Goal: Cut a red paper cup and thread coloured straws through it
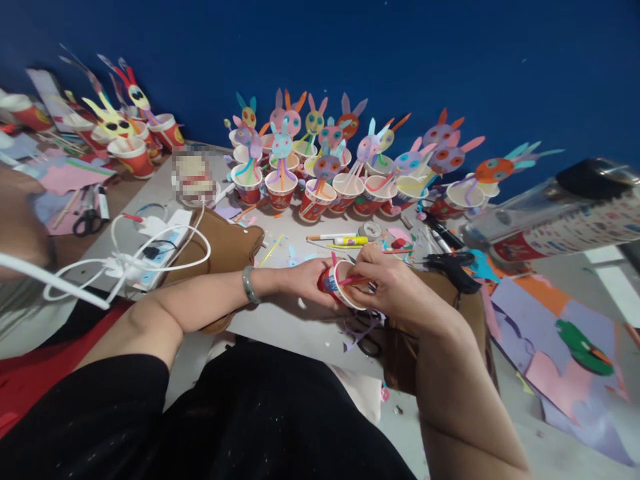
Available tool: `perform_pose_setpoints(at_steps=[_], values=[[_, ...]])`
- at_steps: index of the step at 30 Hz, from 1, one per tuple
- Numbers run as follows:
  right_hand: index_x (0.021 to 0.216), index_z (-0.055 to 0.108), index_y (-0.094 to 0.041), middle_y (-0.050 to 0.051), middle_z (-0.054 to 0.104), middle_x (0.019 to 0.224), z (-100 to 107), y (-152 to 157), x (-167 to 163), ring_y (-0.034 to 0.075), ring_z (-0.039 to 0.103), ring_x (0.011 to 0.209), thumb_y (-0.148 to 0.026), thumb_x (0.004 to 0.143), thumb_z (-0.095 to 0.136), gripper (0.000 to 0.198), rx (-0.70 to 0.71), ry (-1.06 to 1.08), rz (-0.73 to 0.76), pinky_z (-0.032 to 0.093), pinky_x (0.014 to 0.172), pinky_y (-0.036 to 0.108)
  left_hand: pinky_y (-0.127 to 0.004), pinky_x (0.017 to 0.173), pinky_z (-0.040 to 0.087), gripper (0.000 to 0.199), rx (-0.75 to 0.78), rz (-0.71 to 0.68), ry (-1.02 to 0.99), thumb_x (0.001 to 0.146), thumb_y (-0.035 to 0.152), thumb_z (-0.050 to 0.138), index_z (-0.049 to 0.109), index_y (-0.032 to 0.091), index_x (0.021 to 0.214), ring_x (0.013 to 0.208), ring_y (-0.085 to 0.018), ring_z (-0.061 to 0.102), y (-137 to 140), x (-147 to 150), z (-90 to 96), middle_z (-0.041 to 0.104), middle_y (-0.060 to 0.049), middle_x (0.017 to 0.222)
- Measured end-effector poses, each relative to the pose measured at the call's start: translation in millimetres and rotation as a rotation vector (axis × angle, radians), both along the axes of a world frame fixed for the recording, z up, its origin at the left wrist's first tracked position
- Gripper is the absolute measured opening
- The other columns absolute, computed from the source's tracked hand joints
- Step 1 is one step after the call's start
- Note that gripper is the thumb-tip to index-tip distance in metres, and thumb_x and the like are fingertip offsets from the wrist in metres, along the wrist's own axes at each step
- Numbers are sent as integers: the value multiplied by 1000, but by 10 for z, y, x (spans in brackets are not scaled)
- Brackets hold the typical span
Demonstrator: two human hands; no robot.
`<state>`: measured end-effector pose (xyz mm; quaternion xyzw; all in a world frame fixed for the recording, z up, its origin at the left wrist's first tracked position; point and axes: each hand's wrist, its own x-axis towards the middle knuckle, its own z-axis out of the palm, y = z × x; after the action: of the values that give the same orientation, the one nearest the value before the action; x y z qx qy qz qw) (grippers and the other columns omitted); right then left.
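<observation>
My left hand (pixel 311 280) is wrapped round a red and blue paper cup (pixel 330 283), which is tipped with its mouth toward my right hand. The fingers of my right hand (pixel 393 283) are pinched at the cup's mouth on a thin pink-red strip (pixel 352 281) that reaches into the cup. Its exact kind is unclear, and its far end is hidden by my fingers. Another pink piece (pixel 334 258) sticks up at the cup's rim. Purple paper scraps (pixel 363 331) lie just below my hands, beside black scissor handles (pixel 371 347).
Several paper cups (pixel 281 193) with rabbit-face figures stand along the blue wall. A yellow marker (pixel 351 241), a glue gun (pixel 453 267) and a large clear bottle (pixel 530 223) lie or stand nearby. A corded power strip (pixel 163 257) is left; coloured sheets (pixel 525 320) are right. Someone's blurred arm (pixel 20 220) shows far left.
</observation>
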<state>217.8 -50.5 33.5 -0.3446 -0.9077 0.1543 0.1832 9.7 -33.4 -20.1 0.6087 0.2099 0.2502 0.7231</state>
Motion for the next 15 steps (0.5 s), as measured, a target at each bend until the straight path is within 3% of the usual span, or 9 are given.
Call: perform_pose_setpoints(at_steps=[7, 11, 15], values=[[73, 62, -20, 4, 54, 77, -9, 17, -7, 17, 51, 71, -22, 88, 67, 16, -35, 30, -3, 40, 64, 30, -28, 80, 53, 39, 66, -12, 18, 58, 18, 88, 68, 12, 91, 80, -13, 64, 4, -18, -42, 71, -4, 88], [89, 69, -21, 6, 61, 84, 52, 28, 1, 19, 58, 77, -24, 85, 70, 5, -103, 156, -49, 46, 67, 31, -33, 88, 54, 46, 54, 7, -11, 60, 24, 91, 70, 12, 99, 88, -18, 67, 16, -32, -19, 74, -8, 96], [118, 66, -23, 5, 68, 93, 46, 47, -3, 18, 61, 75, -33, 84, 77, 38, -194, 433, -286, 51, 67, 32, -40, 100, 52, 57, 43, 147, -73, 58, 29, 94, 70, 12, 107, 101, -23, 69, 55, -47, -15, 74, -12, 105]])
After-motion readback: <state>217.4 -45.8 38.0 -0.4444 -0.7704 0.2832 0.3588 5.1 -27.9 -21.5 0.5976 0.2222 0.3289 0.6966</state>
